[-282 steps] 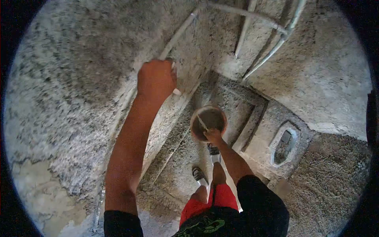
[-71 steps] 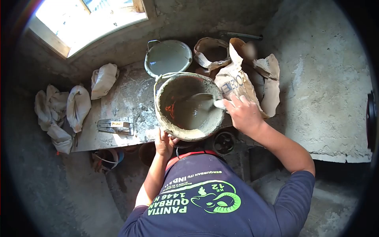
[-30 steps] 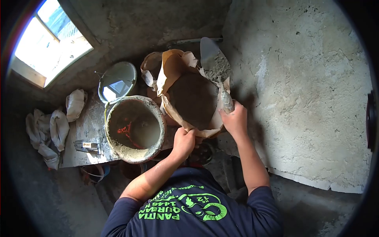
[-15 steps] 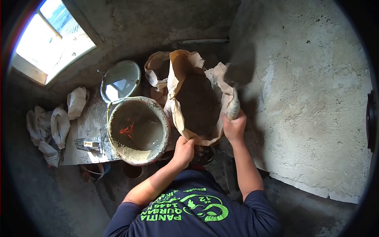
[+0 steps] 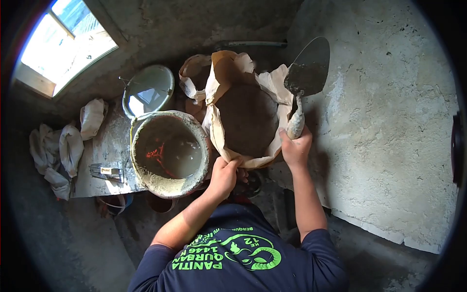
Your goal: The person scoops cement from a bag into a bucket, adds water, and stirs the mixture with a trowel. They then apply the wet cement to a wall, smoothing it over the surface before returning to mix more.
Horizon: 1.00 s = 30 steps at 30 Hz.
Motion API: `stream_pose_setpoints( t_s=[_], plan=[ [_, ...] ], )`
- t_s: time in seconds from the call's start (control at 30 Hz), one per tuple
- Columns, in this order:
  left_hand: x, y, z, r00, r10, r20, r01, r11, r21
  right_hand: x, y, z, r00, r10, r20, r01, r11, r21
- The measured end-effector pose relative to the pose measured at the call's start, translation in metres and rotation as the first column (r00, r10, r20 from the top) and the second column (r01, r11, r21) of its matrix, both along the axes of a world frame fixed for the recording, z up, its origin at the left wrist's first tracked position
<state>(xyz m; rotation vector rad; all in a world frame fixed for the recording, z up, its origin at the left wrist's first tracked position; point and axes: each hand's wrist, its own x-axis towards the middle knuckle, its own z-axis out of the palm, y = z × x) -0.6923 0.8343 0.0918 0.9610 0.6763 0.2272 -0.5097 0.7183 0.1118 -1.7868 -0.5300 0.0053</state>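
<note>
My left hand (image 5: 224, 178) is closed on the near rim of an open brown paper sack (image 5: 216, 130), fingers folded over the paper. Dark grey powder (image 5: 247, 119) shows inside the sack, between its crumpled, turned-out edges. In my right hand (image 5: 297, 150) is the mortar-crusted handle of a trowel (image 5: 308, 68), beside the sack's right edge. Its broad rounded blade points up and away, clear of the powder. To the left of the sack stands a mortar-caked bucket (image 5: 168, 189) with greyish liquid and reddish streaks inside.
Behind the bucket is a second bucket of water (image 5: 148, 87). Another torn paper sack (image 5: 187, 73) stands behind the first. White cloth-like bundles (image 5: 71, 148) and a notched metal tool (image 5: 106, 172) lie on the left. A rough plastered wall (image 5: 389, 121) rises on the right.
The trowel, blurred before, is now sharp, its blade higher and farther right. My right hand has shifted slightly right. The sack's mouth looks rounder and wider, and my left hand still grips its rim.
</note>
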Motion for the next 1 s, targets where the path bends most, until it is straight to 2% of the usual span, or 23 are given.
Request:
stream_pose_setpoints(
  t_s=[0.03,0.07,0.13,0.17,0.2,0.27,0.3,0.33,0.4,0.47,0.53,0.57,0.6,0.63,0.67,0.73,0.77,0.8,0.83,0.87,0.93,0.97,1.0],
  plan=[
    [0.001,0.002,0.001,1.0,-0.008,-0.002,0.008,1.0,-0.001,-0.001,-0.003,0.013,0.989,0.018,0.149,-0.018,1.0,0.0],
    [-0.001,0.001,0.0,1.0,-0.013,-0.001,0.013,1.0,-0.004,-0.002,-0.01,0.027,0.989,0.014,0.15,-0.013,1.0,-0.004],
    [-0.006,-0.002,-0.001,0.997,-0.068,-0.023,0.067,0.997,-0.023,-0.007,-0.033,0.059,0.986,0.115,0.117,-0.078,0.958,-0.277],
    [-0.008,-0.003,-0.002,0.997,-0.07,-0.022,0.07,0.997,-0.023,-0.01,-0.042,0.075,0.98,0.196,0.035,-0.174,0.926,-0.334],
    [-0.011,-0.005,-0.002,0.996,-0.091,-0.007,0.09,0.995,-0.044,-0.013,-0.047,0.089,0.973,0.223,0.055,-0.168,0.856,-0.489],
    [-0.02,-0.008,-0.004,0.99,-0.137,0.012,0.138,0.987,-0.082,-0.024,-0.054,0.094,0.911,0.342,0.23,-0.056,0.657,-0.752],
    [-0.026,-0.006,-0.009,0.986,-0.16,0.052,0.166,0.979,-0.119,-0.032,-0.047,0.098,0.878,0.394,0.273,-0.008,0.581,-0.814],
    [-0.028,-0.006,-0.013,0.984,-0.173,0.041,0.176,0.978,-0.112,-0.035,-0.038,0.094,0.885,0.381,0.268,-0.008,0.588,-0.809],
    [-0.03,-0.01,-0.019,0.994,-0.062,0.088,0.076,0.985,-0.157,-0.033,-0.012,0.082,0.693,0.533,0.484,0.203,0.501,-0.841],
    [-0.029,-0.011,-0.032,0.99,-0.127,0.06,0.136,0.973,-0.188,-0.04,0.028,0.078,0.696,0.592,0.407,0.295,0.282,-0.913],
    [-0.028,-0.017,-0.043,0.995,-0.021,0.094,0.046,0.963,-0.265,-0.029,0.056,0.048,0.655,0.654,0.377,0.277,0.257,-0.926],
    [-0.03,-0.015,-0.049,0.993,-0.023,0.115,0.059,0.947,-0.317,-0.019,0.06,0.031,0.664,0.642,0.382,0.282,0.258,-0.924],
    [-0.03,-0.017,-0.044,0.992,-0.039,0.12,0.075,0.948,-0.31,-0.012,0.067,0.027,0.743,0.603,0.29,0.228,0.178,-0.957],
    [-0.031,-0.02,-0.038,0.993,0.023,0.113,0.017,0.941,-0.339,-0.007,0.07,0.025,0.811,0.552,0.196,0.166,0.103,-0.981],
    [-0.032,-0.02,-0.034,0.991,0.089,0.103,-0.045,0.928,-0.371,0.0,0.058,0.027,0.791,0.595,0.14,0.095,0.107,-0.99],
    [-0.029,-0.013,-0.041,0.997,0.066,0.038,-0.045,0.916,-0.4,0.008,0.048,0.032,0.815,0.58,-0.007,-0.009,0.001,-1.0],
    [-0.026,-0.008,-0.049,0.998,0.005,0.068,0.019,0.94,-0.34,0.011,0.051,0.034,0.813,0.582,-0.01,-0.011,-0.003,-1.0],
    [-0.024,-0.004,-0.054,0.994,-0.064,0.088,0.087,0.956,-0.279,0.013,0.053,0.044,0.82,0.566,-0.085,-0.088,-0.023,-0.996],
    [-0.02,0.001,-0.059,0.988,-0.045,0.15,0.091,0.944,-0.316,0.013,0.053,0.05,0.824,0.545,-0.157,-0.163,-0.038,-0.986],
    [-0.02,0.0,-0.061,0.988,-0.051,0.149,0.097,0.943,-0.318,0.013,0.05,0.05,0.827,0.539,-0.16,-0.164,-0.04,-0.986],
    [-0.014,0.002,-0.055,0.983,-0.031,0.183,0.089,0.944,-0.318,0.013,0.048,0.057,0.781,0.595,-0.188,-0.243,0.012,-0.97],
    [-0.012,0.004,-0.053,0.983,-0.029,0.182,0.087,0.945,-0.317,0.008,0.048,0.061,0.776,0.571,-0.268,-0.281,-0.068,-0.957],
    [-0.012,0.004,-0.051,0.981,-0.044,0.189,0.1,0.949,-0.301,0.005,0.046,0.054,0.764,0.569,-0.305,-0.324,-0.07,-0.943]
  ],
)
